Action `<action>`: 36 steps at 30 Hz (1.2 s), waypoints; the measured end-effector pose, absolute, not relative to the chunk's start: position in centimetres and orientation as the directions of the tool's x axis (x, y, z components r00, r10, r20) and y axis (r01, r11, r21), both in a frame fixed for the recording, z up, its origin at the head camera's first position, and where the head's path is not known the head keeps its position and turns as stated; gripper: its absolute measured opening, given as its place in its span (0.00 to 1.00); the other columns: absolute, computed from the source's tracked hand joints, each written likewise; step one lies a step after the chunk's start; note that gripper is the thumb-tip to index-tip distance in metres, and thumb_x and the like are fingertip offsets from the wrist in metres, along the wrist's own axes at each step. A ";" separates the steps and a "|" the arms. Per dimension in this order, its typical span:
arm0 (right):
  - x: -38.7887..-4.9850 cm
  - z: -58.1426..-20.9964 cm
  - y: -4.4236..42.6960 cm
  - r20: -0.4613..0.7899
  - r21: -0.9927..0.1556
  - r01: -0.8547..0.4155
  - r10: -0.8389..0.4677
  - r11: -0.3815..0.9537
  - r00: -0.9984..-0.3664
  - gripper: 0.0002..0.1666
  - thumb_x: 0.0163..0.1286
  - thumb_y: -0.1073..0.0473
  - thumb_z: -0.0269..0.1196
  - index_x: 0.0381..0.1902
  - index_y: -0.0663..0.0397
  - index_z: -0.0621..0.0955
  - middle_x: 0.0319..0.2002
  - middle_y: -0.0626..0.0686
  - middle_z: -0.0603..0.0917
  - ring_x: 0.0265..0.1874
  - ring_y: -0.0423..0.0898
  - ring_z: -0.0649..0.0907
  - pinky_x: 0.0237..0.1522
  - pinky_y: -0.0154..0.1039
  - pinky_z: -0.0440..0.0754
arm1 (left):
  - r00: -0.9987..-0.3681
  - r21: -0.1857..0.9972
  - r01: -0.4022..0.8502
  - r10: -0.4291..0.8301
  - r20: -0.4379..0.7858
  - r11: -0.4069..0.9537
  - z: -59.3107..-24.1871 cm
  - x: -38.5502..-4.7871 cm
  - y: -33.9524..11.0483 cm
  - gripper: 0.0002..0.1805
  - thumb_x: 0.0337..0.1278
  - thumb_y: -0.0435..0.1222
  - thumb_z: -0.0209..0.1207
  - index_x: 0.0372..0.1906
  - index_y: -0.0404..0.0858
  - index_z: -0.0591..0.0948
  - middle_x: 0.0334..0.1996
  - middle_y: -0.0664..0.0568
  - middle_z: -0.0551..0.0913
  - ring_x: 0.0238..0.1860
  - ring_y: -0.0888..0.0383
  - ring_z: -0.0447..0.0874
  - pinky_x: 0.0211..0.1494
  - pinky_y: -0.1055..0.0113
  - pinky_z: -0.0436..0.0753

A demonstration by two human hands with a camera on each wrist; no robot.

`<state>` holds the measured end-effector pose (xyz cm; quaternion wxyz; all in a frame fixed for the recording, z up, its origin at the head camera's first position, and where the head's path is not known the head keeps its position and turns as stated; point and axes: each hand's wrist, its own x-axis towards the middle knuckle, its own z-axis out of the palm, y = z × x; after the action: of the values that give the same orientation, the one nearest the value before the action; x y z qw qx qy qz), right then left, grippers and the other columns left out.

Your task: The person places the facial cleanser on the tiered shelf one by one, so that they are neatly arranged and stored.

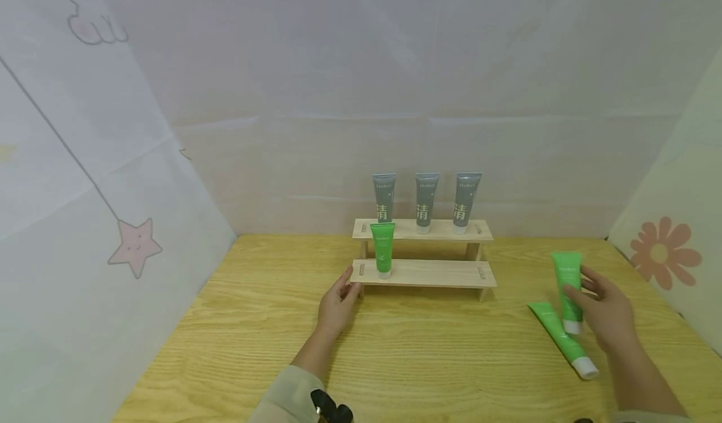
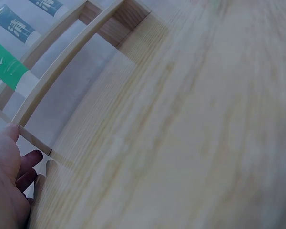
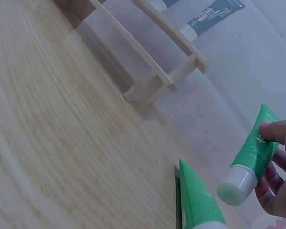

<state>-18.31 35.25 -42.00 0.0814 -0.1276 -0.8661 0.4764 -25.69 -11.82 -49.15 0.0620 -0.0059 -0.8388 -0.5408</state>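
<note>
In the head view, my right hand pinches a green squeeze tube with a white cap, held upright with the cap down. Below it a second green tube lies slanted on the table; the right wrist view shows this lying tube just beside the held one. My left hand holds the left end of the two-tier wooden rack, thumb at the front corner of the lower shelf. On that shelf's left part a third green tube stands on its cap.
Three grey-blue tubes stand in a row on the upper shelf; the left one is partly hidden by the green tube. The rack stands on a wood-grain table. Pale printed sheets hang behind and at both sides.
</note>
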 end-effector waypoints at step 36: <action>-23.7 -39.0 24.3 0.066 -0.957 0.014 0.266 0.288 -0.962 0.40 0.71 0.53 0.63 0.75 0.49 0.60 0.66 0.59 0.72 0.42 0.27 0.75 0.42 0.20 0.78 | -0.993 0.902 0.073 -0.054 0.106 0.426 -49.0 -25.5 -11.8 0.29 0.70 0.51 0.53 0.73 0.53 0.66 0.68 0.44 0.73 0.63 0.44 0.77 0.64 0.48 0.77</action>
<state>-23.67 24.34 -39.02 0.1065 -0.0880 -0.7955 0.5900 -25.47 -11.76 -48.98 0.0593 -0.0054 -0.8422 -0.5359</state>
